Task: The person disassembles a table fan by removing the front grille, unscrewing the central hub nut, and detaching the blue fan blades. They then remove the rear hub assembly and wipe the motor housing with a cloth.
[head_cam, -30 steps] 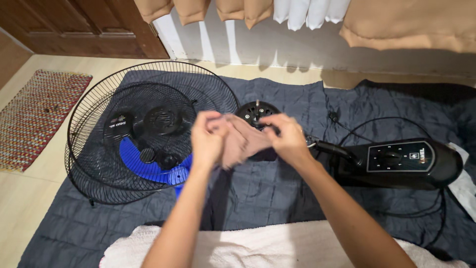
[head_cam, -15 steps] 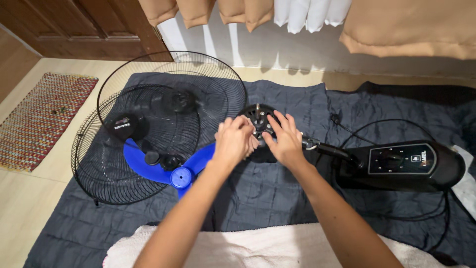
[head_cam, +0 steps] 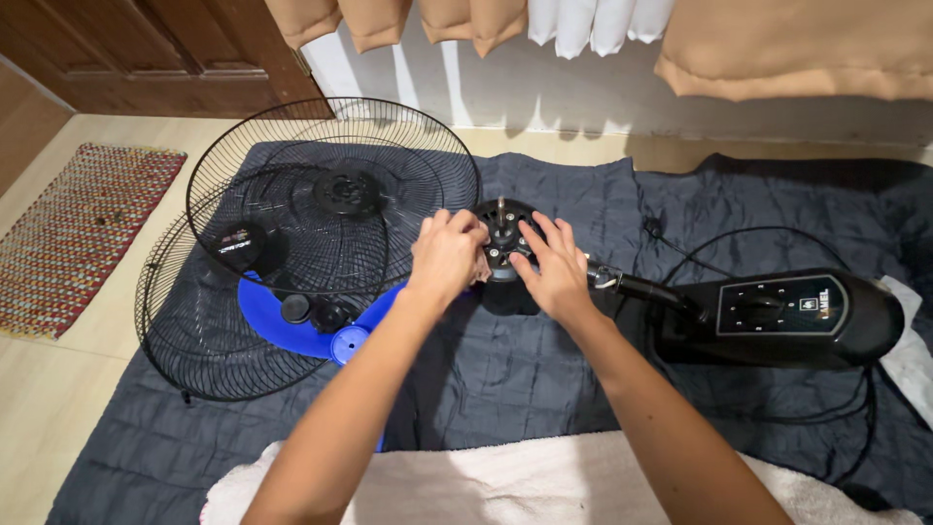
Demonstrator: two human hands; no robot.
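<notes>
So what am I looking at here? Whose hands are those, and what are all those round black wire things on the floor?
The picture comes from a camera worn on a person's head, looking down, so the two bare arms are that person's own. The left hand and the right hand are both on the round black motor head of a fan that has been taken apart. A bit of pinkish cloth peeks out by the left hand.

The round wire things are the fan's two grilles, lying one over the other. Under them is the blue fan blade. To the right lies the fan's black base with a knob, and a black cord loops around it.

Everything rests on a dark quilted blanket on the floor. A woven rug lies at the left.
</notes>
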